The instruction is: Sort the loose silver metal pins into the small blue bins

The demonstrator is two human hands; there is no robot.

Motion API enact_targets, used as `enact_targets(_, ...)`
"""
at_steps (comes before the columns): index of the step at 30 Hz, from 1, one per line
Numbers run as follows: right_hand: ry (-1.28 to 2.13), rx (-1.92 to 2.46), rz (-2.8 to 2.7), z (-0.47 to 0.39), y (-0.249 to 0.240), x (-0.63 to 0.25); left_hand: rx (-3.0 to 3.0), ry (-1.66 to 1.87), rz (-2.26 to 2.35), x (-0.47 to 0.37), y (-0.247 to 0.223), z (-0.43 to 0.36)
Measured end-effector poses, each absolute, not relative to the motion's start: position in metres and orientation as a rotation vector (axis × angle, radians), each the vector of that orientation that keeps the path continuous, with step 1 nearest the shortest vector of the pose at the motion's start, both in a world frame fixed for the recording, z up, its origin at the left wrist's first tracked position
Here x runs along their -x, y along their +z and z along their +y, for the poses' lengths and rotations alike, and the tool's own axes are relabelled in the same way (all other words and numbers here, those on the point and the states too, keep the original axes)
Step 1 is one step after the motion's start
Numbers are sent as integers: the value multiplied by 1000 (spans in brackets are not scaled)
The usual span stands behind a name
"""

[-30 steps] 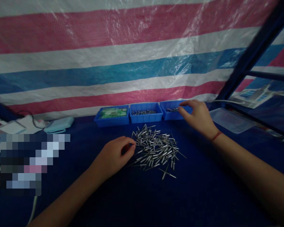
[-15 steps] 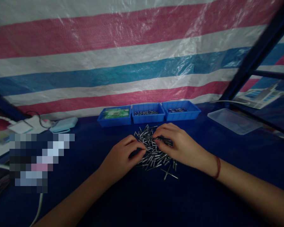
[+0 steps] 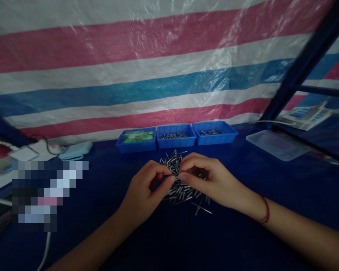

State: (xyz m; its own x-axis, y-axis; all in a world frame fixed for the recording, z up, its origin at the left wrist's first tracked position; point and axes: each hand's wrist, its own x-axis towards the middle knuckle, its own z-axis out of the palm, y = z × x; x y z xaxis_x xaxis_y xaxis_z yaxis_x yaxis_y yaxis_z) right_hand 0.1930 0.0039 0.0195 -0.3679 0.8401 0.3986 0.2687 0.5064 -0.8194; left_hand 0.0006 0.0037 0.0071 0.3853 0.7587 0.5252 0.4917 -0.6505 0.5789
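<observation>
Dark blue cloth [image 3: 228, 233] bears thin, shiny metal pins [image 3: 183, 192] under both hands.

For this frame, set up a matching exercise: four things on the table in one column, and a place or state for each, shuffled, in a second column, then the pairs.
Things
1. pile of metal pins
2. left blue tray
3. clear plastic lid
4. right hand

Places or states
A. holds a green item
B. lies at the far right of the table
C. wears a red string at the wrist
D. lies loose on the blue cloth under both hands

Pairs: 1-D, 2-A, 3-B, 4-C
</observation>
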Motion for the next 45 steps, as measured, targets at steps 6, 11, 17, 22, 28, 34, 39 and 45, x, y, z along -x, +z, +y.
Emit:
enact_targets(6,682,823,-1918,-1,19,-193,-2342,1049,1029,-3,4,3)
enact_targets(11,623,807,-1930,-1,18,-192,-2346,1021,965,-3,6,-1)
enact_targets(17,634,803,-1933,-2,17,-191,-2339,986,987,-4,6,-1)
enact_targets(22,638,794,-1931,-3,20,-190,-2344,973,1004,-4,6,0)
enact_targets(28,621,773,-1948,-3,20,-189,-2348,1033,1018,-5,5,0)
enact_targets(34,615,765,-1959,-3,17,-191,-2380,1133,1078,-5,5,0)
enact_targets(39,611,777,-1957,-3,15,-191,-2373,1178,1141,-5,3,0)
enact_targets(45,607,803,-1943,1,10,-190,-2390,1270,1190,-4,5,0)
